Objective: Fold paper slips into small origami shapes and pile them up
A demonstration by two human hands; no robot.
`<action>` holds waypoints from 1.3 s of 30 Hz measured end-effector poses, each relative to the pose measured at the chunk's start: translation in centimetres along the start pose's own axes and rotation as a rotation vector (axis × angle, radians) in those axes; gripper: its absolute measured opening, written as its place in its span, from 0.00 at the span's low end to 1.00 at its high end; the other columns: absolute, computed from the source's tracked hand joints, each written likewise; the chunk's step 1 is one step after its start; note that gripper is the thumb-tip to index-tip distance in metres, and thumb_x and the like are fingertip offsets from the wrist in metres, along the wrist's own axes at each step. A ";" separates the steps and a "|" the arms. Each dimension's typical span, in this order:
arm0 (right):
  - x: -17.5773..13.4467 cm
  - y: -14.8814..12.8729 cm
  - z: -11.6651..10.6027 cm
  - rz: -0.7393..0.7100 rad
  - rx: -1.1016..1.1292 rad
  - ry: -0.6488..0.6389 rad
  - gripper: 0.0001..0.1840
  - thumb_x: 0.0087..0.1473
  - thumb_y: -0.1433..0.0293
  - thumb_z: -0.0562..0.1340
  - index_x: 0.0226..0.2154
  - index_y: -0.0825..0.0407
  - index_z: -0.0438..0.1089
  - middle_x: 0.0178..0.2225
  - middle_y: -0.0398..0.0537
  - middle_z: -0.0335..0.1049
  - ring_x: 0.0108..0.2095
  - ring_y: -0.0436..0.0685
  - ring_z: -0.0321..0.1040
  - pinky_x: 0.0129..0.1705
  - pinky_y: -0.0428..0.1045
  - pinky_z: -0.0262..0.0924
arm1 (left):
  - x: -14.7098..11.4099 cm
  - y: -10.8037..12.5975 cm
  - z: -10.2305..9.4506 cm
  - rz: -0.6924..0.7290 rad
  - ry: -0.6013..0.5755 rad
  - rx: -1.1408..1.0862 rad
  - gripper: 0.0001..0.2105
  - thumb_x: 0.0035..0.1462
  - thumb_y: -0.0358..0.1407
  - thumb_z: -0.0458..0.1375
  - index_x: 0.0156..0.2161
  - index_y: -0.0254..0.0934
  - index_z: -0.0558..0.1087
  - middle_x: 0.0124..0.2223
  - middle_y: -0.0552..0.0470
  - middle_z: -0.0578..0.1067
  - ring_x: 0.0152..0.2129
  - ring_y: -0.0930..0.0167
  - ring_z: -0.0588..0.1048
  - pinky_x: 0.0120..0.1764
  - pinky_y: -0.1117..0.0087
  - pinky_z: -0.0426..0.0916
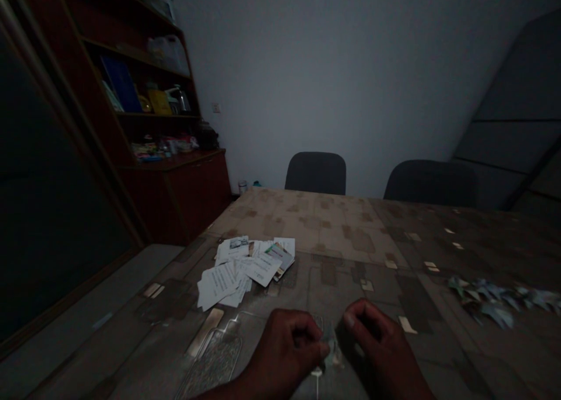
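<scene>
My left hand is low in the middle of the view, its thumb and forefinger pinched together on a small pale folded paper piece. The piece is dim and blurred, so its exact shape is unclear. Just right of it my right hand is curled, thumb and forefinger tips together; whether anything is between them cannot be made out. Beyond my left hand lies a loose pile of printed paper cards. On the right side of the table sits a cluster of pointed, folded paper shapes.
Both hands are over a table with a patterned cover. Two dark chairs stand at its far edge. A reddish-brown shelf cabinet with assorted goods is at the left, and a grey panelled object leans at the right. The room is dim.
</scene>
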State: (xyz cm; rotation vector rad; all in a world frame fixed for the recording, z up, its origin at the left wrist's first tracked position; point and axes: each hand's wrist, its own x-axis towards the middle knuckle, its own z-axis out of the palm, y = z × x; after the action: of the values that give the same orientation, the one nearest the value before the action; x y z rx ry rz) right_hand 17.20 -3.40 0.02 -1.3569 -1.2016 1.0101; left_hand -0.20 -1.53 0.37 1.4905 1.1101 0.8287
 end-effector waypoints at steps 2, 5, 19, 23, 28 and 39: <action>-0.3 0.2 0.5 0.008 0.037 -0.049 0.19 0.48 0.52 0.63 0.24 0.52 0.66 0.21 0.38 0.58 0.24 0.52 0.55 0.27 0.46 0.51 | 0.2 0.2 -0.2 -0.024 0.021 -0.090 0.06 0.43 0.31 0.60 0.20 0.35 0.69 0.18 0.59 0.63 0.19 0.74 0.62 0.23 0.74 0.54; -0.6 0.7 1.1 0.020 0.023 -0.171 0.18 0.47 0.53 0.64 0.25 0.52 0.67 0.20 0.37 0.57 0.24 0.51 0.53 0.26 0.45 0.49 | 0.6 0.0 -0.3 -0.014 0.028 -0.200 0.07 0.44 0.33 0.61 0.21 0.35 0.68 0.19 0.59 0.64 0.19 0.74 0.62 0.24 0.74 0.55; -1.1 0.0 1.9 -0.036 -0.192 -0.187 0.11 0.44 0.65 0.61 0.19 0.50 0.58 0.19 0.36 0.53 0.23 0.50 0.51 0.26 0.45 0.47 | 0.7 0.6 -0.5 0.125 0.086 -0.102 0.04 0.44 0.30 0.63 0.22 0.34 0.73 0.24 0.56 0.66 0.24 0.72 0.65 0.28 0.73 0.58; -1.0 -0.3 1.7 -0.009 -0.128 -0.239 0.13 0.47 0.60 0.61 0.21 0.50 0.60 0.20 0.38 0.54 0.25 0.51 0.52 0.27 0.45 0.47 | 1.1 0.0 -0.6 0.115 0.080 -0.235 0.09 0.45 0.34 0.64 0.20 0.34 0.71 0.22 0.57 0.65 0.22 0.73 0.63 0.27 0.73 0.57; -0.6 0.2 1.7 0.066 -0.060 -0.282 0.17 0.45 0.59 0.63 0.19 0.49 0.55 0.19 0.35 0.50 0.23 0.49 0.48 0.25 0.45 0.44 | 1.2 -0.2 -0.4 0.036 0.078 -0.393 0.13 0.43 0.37 0.67 0.19 0.34 0.69 0.20 0.59 0.63 0.20 0.74 0.61 0.26 0.73 0.55; -0.7 1.1 1.8 0.121 0.054 -0.297 0.13 0.47 0.62 0.63 0.21 0.50 0.61 0.20 0.37 0.59 0.23 0.49 0.55 0.25 0.44 0.48 | 2.0 0.4 -1.5 -0.086 0.226 -0.572 0.15 0.44 0.40 0.69 0.22 0.34 0.69 0.19 0.58 0.67 0.17 0.77 0.63 0.23 0.75 0.57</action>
State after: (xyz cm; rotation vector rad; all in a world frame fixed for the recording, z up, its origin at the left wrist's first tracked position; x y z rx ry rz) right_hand 15.52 -3.85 -1.34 -1.2802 -1.3092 1.3574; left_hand -0.81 0.82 0.96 0.8837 0.9792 1.1588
